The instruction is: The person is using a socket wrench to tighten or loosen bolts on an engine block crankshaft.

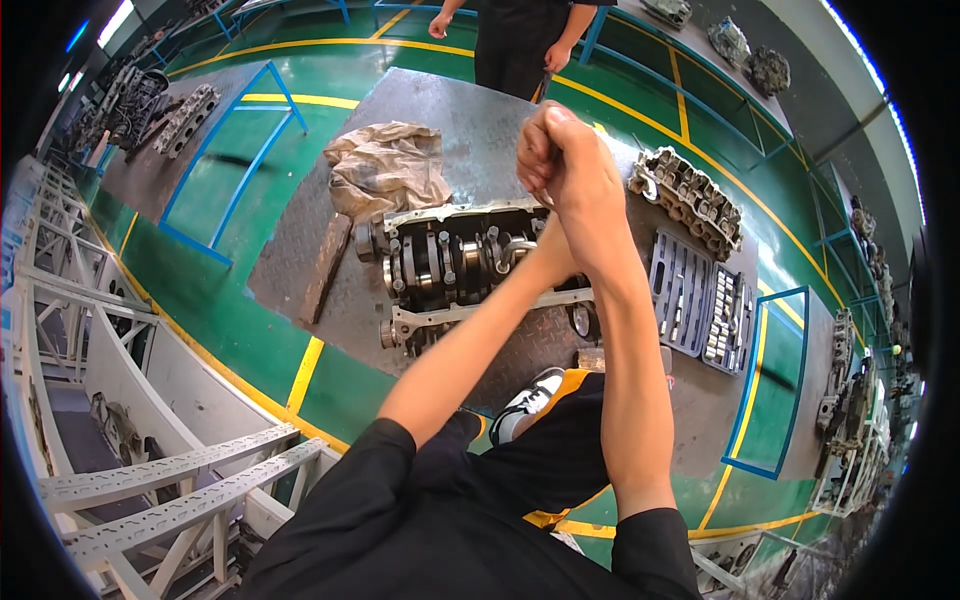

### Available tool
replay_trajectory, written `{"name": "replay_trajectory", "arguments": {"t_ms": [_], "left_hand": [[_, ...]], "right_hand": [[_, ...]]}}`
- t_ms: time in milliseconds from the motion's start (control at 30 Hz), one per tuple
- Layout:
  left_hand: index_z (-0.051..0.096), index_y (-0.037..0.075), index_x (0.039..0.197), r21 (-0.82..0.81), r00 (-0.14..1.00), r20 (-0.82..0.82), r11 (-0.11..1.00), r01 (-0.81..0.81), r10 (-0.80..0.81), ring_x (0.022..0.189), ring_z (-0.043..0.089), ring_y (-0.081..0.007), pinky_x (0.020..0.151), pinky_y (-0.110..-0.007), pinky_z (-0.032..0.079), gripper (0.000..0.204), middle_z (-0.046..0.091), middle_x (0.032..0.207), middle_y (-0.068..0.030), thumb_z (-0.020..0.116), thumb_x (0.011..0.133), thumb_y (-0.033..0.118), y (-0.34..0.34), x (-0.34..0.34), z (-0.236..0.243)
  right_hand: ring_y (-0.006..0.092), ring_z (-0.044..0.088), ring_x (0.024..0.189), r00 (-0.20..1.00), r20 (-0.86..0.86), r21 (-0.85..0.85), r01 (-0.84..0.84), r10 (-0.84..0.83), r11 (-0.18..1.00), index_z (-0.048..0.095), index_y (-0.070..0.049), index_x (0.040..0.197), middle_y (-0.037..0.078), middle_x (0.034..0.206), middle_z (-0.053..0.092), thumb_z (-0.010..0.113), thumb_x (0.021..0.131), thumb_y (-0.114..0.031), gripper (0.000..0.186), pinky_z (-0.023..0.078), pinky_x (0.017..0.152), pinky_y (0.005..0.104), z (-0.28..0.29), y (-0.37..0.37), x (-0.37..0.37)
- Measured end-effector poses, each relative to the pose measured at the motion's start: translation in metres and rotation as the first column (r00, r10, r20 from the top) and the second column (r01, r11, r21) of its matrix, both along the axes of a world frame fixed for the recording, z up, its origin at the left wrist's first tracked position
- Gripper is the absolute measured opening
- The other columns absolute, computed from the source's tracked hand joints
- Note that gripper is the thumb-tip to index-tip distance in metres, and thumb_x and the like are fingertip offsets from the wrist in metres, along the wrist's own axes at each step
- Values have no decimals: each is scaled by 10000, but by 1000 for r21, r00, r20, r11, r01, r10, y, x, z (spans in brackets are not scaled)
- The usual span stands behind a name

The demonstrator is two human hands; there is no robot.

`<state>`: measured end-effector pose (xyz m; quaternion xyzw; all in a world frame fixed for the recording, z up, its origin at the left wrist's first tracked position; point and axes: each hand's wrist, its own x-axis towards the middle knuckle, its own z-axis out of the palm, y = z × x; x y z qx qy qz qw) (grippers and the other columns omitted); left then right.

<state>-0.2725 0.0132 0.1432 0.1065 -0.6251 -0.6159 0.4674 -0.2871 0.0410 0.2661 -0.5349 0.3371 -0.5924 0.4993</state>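
Both my hands are raised and clenched together above an engine block (450, 265). My right hand (585, 170) wraps over my left hand (532, 148), making one fist. No tool shows between the fingers. The block lies on a grey steel plate (470, 130), open side up, with its crankshaft and bearing caps exposed. My left forearm crosses over the block's right end and hides part of it. My shoe (525, 400) stands at the plate's near edge.
A crumpled tan sheet (385, 165) lies behind the block and a long flat bar (325, 270) to its left. A cylinder head (690, 195) and an open socket-set case (700, 300) lie right. Another person (520, 40) stands beyond the plate. White metal racks (150, 470) stand at lower left.
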Motion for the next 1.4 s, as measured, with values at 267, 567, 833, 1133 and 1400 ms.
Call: {"name": "replay_trajectory", "arguments": {"t_ms": [267,567,833,1133,1400], "left_hand": [[551,4,709,-377,768,154,756,-536,622,600,524,-126,548,-268,406,164,550,593,-19,437,817,-43,-73,86,6],[646,2,808,-405,747,149,729,-552,648,674,575,-150,624,-283,472,107,600,649,-49,540,817,-10,-31,-9,-49],[573,-15,676,-1,869,324,919,-394,373,516,469,-87,484,-246,368,196,541,578,-37,400,710,-99,-5,102,13],[475,13,681,357,882,-56,834,-421,469,460,367,-79,398,-230,248,167,447,559,-23,399,741,-123,12,123,21],[477,-2,672,265,910,52,873,-409,411,466,370,-80,416,-240,254,182,466,566,-43,405,775,-134,26,111,10]], "right_hand": [[122,338,651,997,-16,20,73,-73,997,366,-69,758,10,694,337,395,994,-286,322,327,628,271,8,-12,-15],[103,356,622,979,-194,-119,38,-60,992,408,-59,736,-6,662,368,366,1001,-302,362,325,589,262,7,-8,6],[113,488,743,999,-22,-12,32,-33,999,574,-43,910,11,789,525,430,1024,-434,432,421,711,266,-10,-23,-50],[145,547,746,935,-139,-12,327,-325,945,616,47,948,78,772,609,538,958,-408,462,464,705,311,-56,-55,-41],[243,651,847,842,-283,72,497,-460,865,653,54,940,182,859,683,561,886,-311,381,485,797,341,-67,-52,-75]]}}
